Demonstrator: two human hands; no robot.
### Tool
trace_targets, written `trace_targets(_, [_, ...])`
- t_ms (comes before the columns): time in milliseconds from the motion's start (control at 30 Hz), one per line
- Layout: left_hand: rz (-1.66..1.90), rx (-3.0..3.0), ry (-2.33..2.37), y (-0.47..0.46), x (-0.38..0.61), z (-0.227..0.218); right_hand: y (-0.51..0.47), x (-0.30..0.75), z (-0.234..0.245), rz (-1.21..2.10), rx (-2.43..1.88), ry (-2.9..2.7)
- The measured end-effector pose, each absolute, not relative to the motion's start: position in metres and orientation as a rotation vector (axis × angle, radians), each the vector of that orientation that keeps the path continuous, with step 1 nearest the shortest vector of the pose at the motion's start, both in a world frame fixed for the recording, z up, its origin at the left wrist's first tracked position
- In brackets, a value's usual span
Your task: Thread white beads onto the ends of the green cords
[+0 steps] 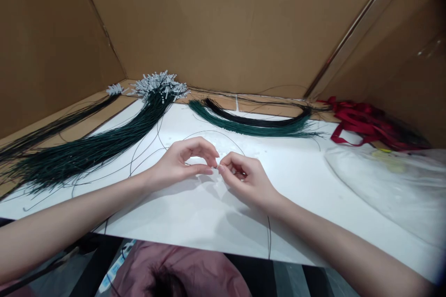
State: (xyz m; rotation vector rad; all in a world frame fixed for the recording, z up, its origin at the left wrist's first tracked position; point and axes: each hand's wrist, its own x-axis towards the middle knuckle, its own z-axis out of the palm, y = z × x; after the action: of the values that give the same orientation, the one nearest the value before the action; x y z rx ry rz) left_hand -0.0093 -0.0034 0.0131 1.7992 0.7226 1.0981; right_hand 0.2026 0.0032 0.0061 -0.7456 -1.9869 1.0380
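Observation:
Over the white board, my left hand (183, 160) and my right hand (249, 176) come together with their fingertips almost touching. A short dark piece of thin wire (215, 168) shows between them. The right thumb and forefinger pinch it. The left fingers curl round toward the thumb, and the wire seems to run in between their tips. Small white bits, perhaps beads, show in the right palm, mostly hidden by the fingers. Thin dark strands loop behind the hands and hang over the board's front edge.
A large bundle of dark green wires (114, 141) with white beaded tips (158, 84) lies left, beside a thinner bundle (69, 118). Behind the hands lies a curved bundle of green and black wires (254, 126). Red ribbon (362, 123) and a clear plastic bag (390, 185) lie right. Cardboard walls (223, 23) enclose the back.

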Motion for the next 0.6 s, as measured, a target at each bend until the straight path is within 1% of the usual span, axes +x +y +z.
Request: trace_targets(600, [1.113,1.754,0.716,-0.0042,-0.0086,0.0122,0.0026,0.2020,0.0042,1.010,-0.753,-2.005])
